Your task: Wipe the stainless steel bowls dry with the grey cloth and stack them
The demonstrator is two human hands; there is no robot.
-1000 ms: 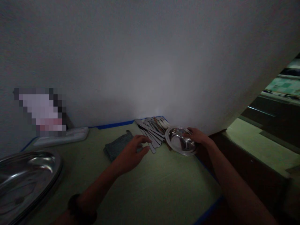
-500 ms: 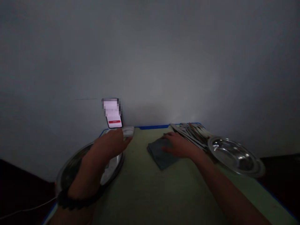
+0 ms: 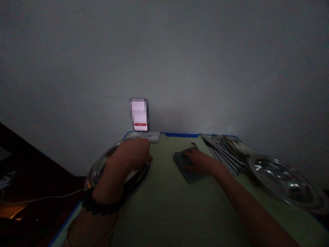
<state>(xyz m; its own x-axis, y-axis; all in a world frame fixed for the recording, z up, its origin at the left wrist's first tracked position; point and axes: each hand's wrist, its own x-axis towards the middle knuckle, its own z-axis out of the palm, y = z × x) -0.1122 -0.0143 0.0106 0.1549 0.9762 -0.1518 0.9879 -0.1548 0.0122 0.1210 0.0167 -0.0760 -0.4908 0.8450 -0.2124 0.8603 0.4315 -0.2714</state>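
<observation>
My right hand (image 3: 199, 162) lies with its fingers apart on a folded grey cloth (image 3: 189, 173) near the middle of the table. A small loop or tag sticks up at the cloth's far corner. On the left, my left hand (image 3: 132, 152) is above the right side of a shiny metal basin (image 3: 99, 164). Its fingers curl downward and are mostly hidden, so what they hold, if anything, does not show. A dark beaded bracelet (image 3: 102, 206) circles the left wrist.
A lit phone (image 3: 140, 115) leans against the wall behind a whitish block (image 3: 153, 137). Thin, flat strips (image 3: 223, 151) lie fanned out at the back right, beside another metal basin (image 3: 285, 181). The green table (image 3: 164, 212) has a blue edge. A white cable (image 3: 56, 197) runs at left.
The view has shifted left. My left hand has drawn back from the whitish block and curled its fingers down by the basin. My right hand stays on the cloth.
</observation>
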